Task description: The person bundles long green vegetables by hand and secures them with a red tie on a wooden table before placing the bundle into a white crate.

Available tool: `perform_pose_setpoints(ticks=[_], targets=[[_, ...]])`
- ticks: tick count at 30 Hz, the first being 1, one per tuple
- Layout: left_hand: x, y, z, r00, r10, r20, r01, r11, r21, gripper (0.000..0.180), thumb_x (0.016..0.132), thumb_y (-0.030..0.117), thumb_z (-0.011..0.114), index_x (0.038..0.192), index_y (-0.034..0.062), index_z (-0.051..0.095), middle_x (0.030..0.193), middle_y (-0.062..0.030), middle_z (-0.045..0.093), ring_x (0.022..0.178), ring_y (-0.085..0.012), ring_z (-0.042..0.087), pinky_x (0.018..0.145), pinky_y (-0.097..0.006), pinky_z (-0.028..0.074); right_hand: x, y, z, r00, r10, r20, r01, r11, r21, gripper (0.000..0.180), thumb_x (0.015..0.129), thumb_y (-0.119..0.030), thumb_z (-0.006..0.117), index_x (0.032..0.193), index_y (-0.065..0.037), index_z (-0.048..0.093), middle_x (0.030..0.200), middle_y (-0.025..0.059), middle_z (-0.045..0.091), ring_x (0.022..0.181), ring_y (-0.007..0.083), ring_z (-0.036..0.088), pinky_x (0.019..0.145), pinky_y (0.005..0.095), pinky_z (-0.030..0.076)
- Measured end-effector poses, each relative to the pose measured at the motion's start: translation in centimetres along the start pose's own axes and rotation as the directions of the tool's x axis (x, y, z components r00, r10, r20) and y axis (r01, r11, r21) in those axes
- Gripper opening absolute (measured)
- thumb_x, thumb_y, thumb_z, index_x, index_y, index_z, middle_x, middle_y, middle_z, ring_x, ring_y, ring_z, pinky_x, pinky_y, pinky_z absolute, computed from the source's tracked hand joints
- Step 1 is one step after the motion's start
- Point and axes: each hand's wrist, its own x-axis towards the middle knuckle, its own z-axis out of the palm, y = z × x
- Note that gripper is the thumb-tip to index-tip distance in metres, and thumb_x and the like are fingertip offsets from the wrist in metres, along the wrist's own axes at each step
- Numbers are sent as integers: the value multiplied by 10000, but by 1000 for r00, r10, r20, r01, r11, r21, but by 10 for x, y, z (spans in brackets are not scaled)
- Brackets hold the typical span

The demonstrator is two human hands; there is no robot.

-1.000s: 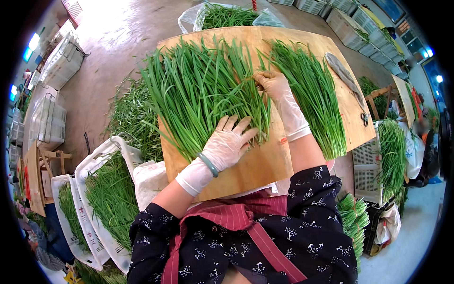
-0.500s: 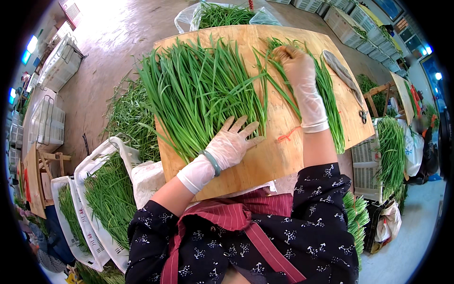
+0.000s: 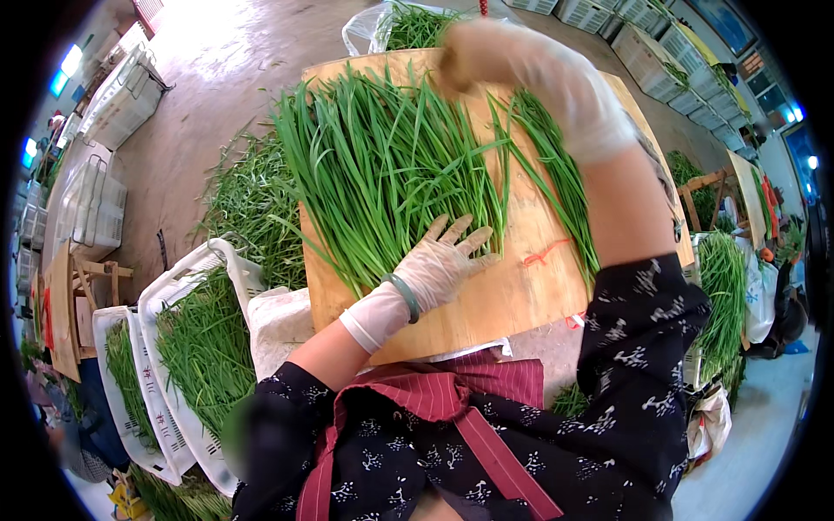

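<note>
A wide spread of green Chinese chives [image 3: 373,165] covers the left and middle of a wooden board [image 3: 452,317]. On their lower right stalks rests my left hand [image 3: 439,260], gloved and flat, its fingers apart. My gloved right hand [image 3: 504,65] is raised near the board's far edge, beyond the top of the spread. Motion smears its fingers, so whether they hold anything does not show. A smaller bunch of chives [image 3: 556,174] lies to the right, partly behind my right forearm. A red tie [image 3: 546,252] lies on the wood nearby.
White crates of chives [image 3: 195,347] stand at my left, beside a heap of loose greens [image 3: 256,200]. Beyond the board sits a clear plastic bag [image 3: 365,33] with more greens. Chives drape over a crate [image 3: 723,278] at the right. Scissors [image 3: 677,228] lie by the board's right edge.
My right hand has swung left and away from me, from the smaller bunch toward the board's far edge. My left hand stays on the chives. The view has shifted slightly.
</note>
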Motion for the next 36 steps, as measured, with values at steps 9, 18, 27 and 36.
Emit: perform_pose_setpoints(ticks=[9,18,27,36], targets=[[-8,-7,7,999,-35,-17,35,999,-30,505,739,92,497,1213,267,488,1352,-49,360,1255,-311,306,1038,-477,215,16,-37,35,935,-293,-198,353,733,582,189,848,-185,519,959,-115,655,875,20,666,792,155,618,733,331,500],[-5,-9,5,997,-47,54,47,999,-10,475,776,126,478,1226,277,483,1366,-46,348,1269,-291,296,1051,-466,195,-8,-54,102,753,-233,615,211,971,110,451,750,-61,513,1188,-170,508,1075,111,598,946,260,593,794,377,478],[3,2,7,998,-10,60,13,999,-49,513,760,85,470,1235,280,472,1380,-33,331,1287,-296,268,1050,-473,189,99,-14,23,983,21,-180,92,797,597,408,860,-341,476,1157,-69,545,1011,101,630,930,222,600,839,347,452],[-3,-5,6,1000,-3,16,3,999,37,464,777,144,472,1227,256,485,1345,-61,362,1251,-323,309,1030,-491,222,-35,-8,99,943,-45,331,-55,956,287,322,813,-245,574,1135,-264,575,1119,8,591,996,189,576,867,336,454]])
